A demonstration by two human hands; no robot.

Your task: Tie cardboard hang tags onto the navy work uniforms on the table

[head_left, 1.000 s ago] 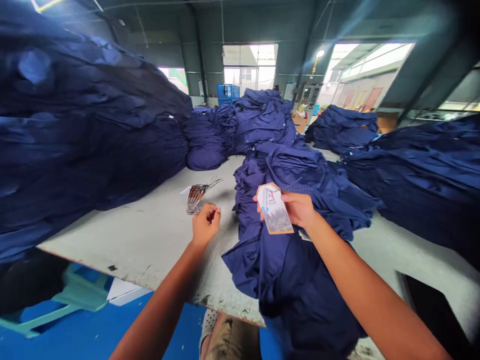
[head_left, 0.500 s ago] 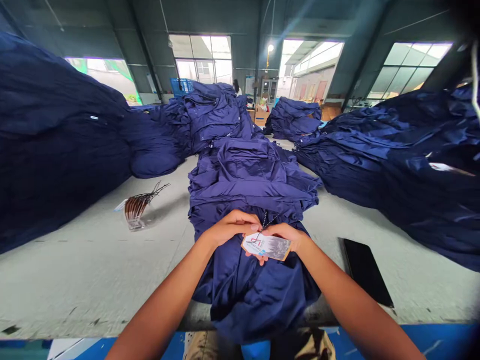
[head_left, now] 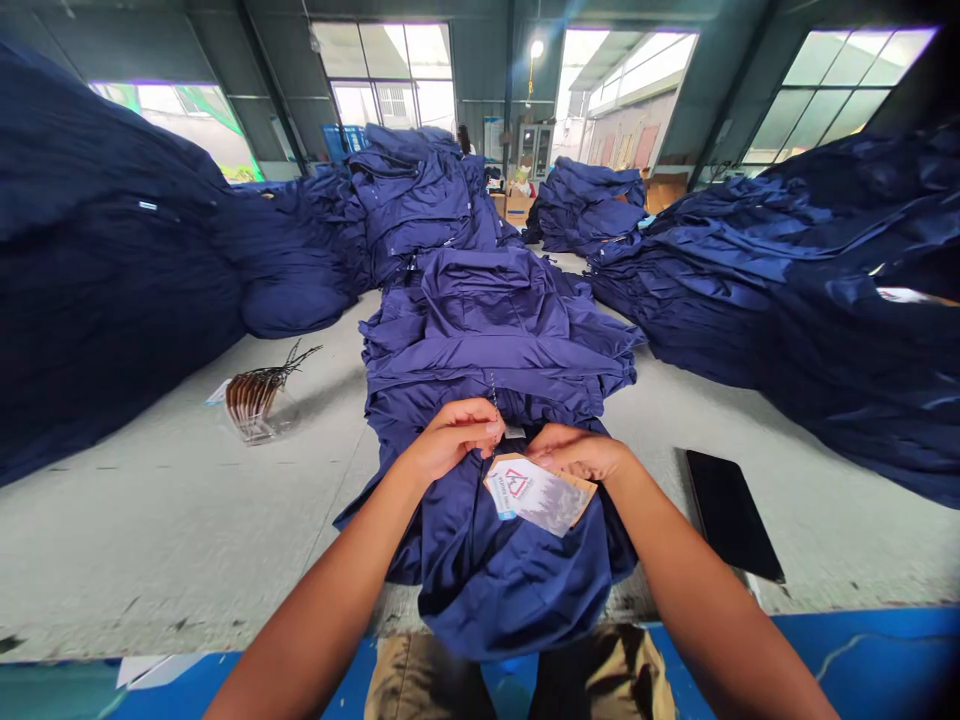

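At the lower centre of the frame, the tag lies tilted over the blue garment, printed face up. Its speckled cord rises beside the fingertips of the left hand, and a small white label shows at the garment, between the hands.

A second ago the left hand was over by the bunch of tags and the right held this tag up; half a second ago both hands met at its corded end. Now they have parted slightly and the label has come into view, which suggests the work has moved from handling the tag to handling its cord at the garment.

The left hand is bent inward, thumb and forefinger seemingly pinching the cord. The right hand is curled along the tag's upper edge, fingers folded; whether it grips tag or cloth, I cannot tell. Both forearms reach in from the bottom corners.

Farther out on the worktop, the bunch of tags sits at left, cords trailing, and a phone lies at lower right. Blue heaps fill both sides, with windows along the top.
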